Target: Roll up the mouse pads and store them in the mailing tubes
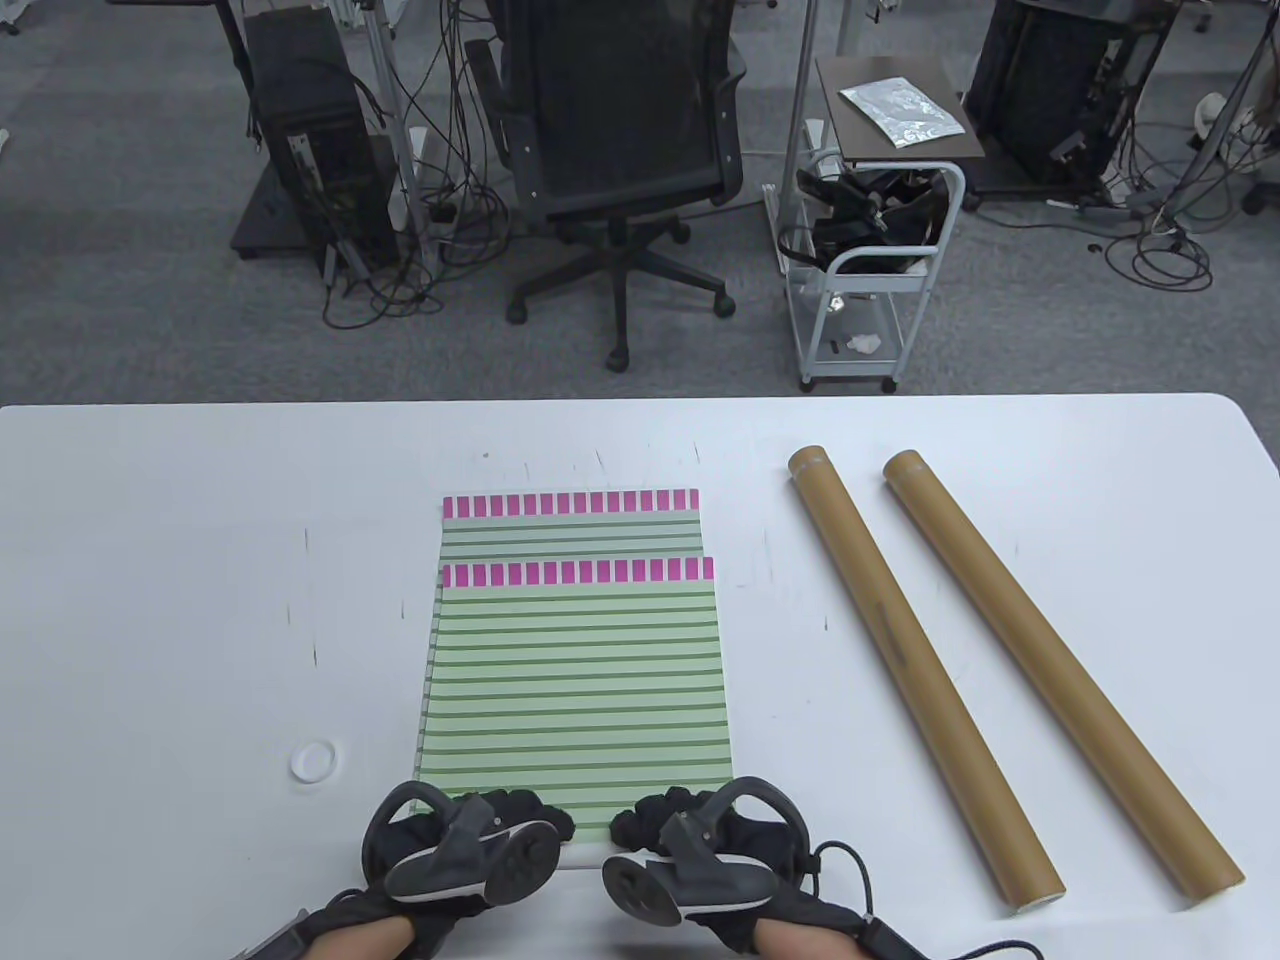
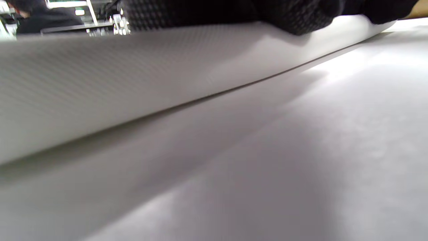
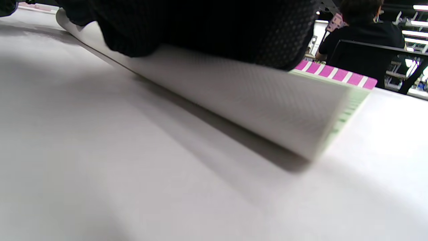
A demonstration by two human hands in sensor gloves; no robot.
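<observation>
Both hands at near edge of top mouse pad

The left hand (image 1: 470,845) and right hand (image 1: 700,845) grip the curled near edge of the top mouse pad (image 1: 580,680), lying on a second pad (image 1: 570,525); two mailing tubes (image 1: 920,670) lie right.

Lighting as I read it: table view bright, even, sharp, with the counter (image 1: 150,600) near glare-white; both wrist views soft-focused up close, broad grey shadows.

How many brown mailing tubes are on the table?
2. The left tube lies right of the mouse pads; the right tube lies beside it, apart, nearer the table's right edge. None seems hidden.
</observation>
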